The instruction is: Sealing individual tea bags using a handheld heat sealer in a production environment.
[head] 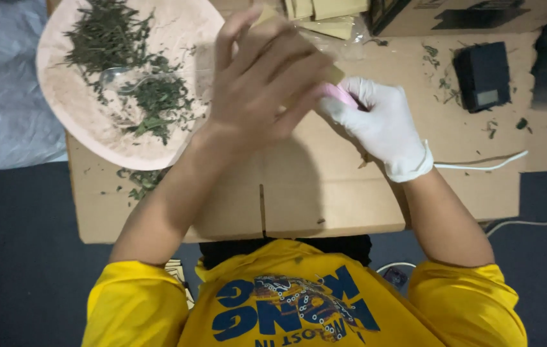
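Frame centre: bare left hand pinches a tan packet; gloved right hand grips a pink tool against it. Slip risk: packet drops, leaves on plate scatter.

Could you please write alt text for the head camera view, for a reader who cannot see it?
A person's bare left hand and white-gloved right hand meet over a flattened cardboard sheet, handling a small pink object. A pink plate of dried green herbs lies left, a small black scale right.
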